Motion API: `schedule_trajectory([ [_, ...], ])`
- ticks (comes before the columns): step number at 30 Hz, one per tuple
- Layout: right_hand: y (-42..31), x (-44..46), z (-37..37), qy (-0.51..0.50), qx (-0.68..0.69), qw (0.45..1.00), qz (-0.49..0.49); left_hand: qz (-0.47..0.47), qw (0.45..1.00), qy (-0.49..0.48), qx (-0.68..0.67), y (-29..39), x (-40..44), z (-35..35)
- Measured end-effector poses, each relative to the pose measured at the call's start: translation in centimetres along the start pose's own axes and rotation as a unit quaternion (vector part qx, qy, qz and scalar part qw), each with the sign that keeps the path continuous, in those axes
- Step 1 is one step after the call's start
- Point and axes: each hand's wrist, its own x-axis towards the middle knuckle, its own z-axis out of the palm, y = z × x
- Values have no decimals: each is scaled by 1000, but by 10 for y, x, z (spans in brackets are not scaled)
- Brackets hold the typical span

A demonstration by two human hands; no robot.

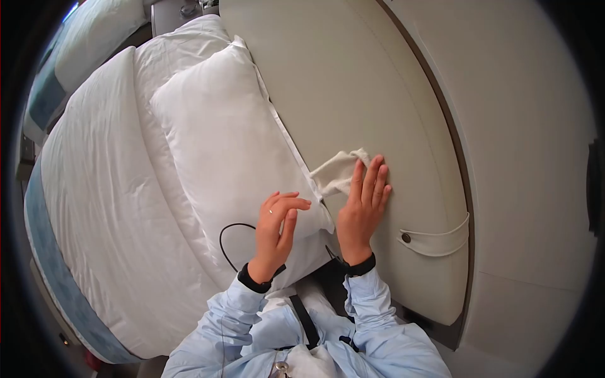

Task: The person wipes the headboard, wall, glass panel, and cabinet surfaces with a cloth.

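Observation:
My right hand (362, 211) lies over the edge of a cream cloth (336, 173), its fingers stretched out flat against the beige padded headboard (328, 75). Part of the cloth is hidden under those fingers, and the rest spreads left towards the pillow's edge. Above the lower end of the white pillow (214, 132) is my left hand (277, 227), with loosely bent fingers and nothing in them. A ring shows on one of its fingers. Both wrists wear black bands.
A white duvet (107, 170) with a blue band (50, 264) covers the bed. On the headboard's near end is a buttoned strap (438, 239). A black cable (222, 236) loops beside my left wrist. A second bed (94, 38) stands at upper left.

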Motion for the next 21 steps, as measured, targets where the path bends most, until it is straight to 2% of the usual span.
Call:
schedule_trajectory([
  [2,2,1,3,71,-4,997,-23,-7,1000,18,0,0,0,-1],
  [3,4,-1,10,68,-2,997,-24,-10,999,36,4,-3,0,-2],
  [5,13,2,24,126,-80,986,-72,-10,999,36,6,-8,3,2],
  [7,9,1,16,100,-68,991,-65,-76,997,-3,-6,-5,5,8],
  [8,7,1,10,77,-56,994,-54,-77,997,-4,-8,-2,8,13],
  [10,3,-2,-1,53,-36,997,-43,-11,999,-48,2,5,17,25],
  [11,2,-4,-5,29,-13,999,-31,-11,999,-46,0,10,21,31],
  [13,6,-8,-1,45,23,998,-33,20,989,-132,-70,20,29,45],
  [16,10,-13,2,56,57,996,-38,53,984,-118,-120,-3,41,78],
  [21,17,-27,-15,30,77,996,-43,31,961,-108,-251,-27,46,99],
])
